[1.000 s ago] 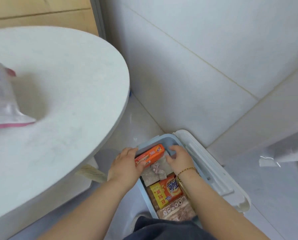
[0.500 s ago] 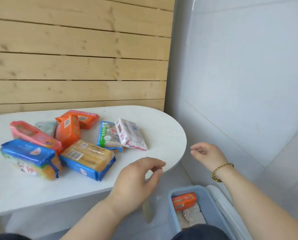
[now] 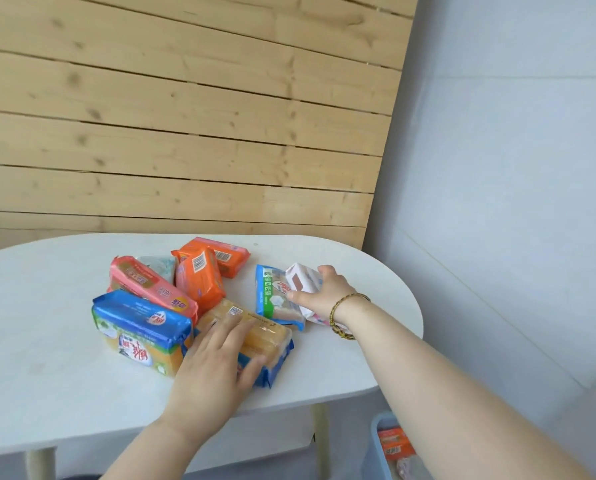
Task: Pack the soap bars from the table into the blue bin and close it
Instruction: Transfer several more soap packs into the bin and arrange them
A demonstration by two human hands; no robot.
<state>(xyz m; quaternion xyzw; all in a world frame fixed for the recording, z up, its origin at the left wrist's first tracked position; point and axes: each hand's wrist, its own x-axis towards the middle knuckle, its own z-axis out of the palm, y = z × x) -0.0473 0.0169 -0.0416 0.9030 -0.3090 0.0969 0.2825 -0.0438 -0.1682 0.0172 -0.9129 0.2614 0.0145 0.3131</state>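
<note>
Several wrapped soap packs lie in a cluster on the white oval table (image 3: pixel 64 386). My left hand (image 3: pixel 217 362) lies flat on the yellow soap pack with blue ends (image 3: pixel 272 336), fingers wrapping its near edge. My right hand (image 3: pixel 324 294) closes around the white and pink soap bar (image 3: pixel 301 278) at the right of the cluster. Next to it lies a blue-green pack (image 3: pixel 270 296). Further left are a big blue and yellow pack (image 3: pixel 140 329), a pink pack (image 3: pixel 147 284) and two orange packs (image 3: pixel 199 277). The blue bin (image 3: pixel 379 441) shows at the bottom right, an orange soap inside.
A wooden plank wall (image 3: pixel 185 116) stands behind the table and a pale tiled wall (image 3: pixel 514 168) at the right. The bin sits on the floor below the table's right end, mostly hidden by my right forearm.
The view rose from the bin to the table. Both hands left the bin, crossed over the table edge and landed on soap packs, left on the yellow pack, right on the white one.
</note>
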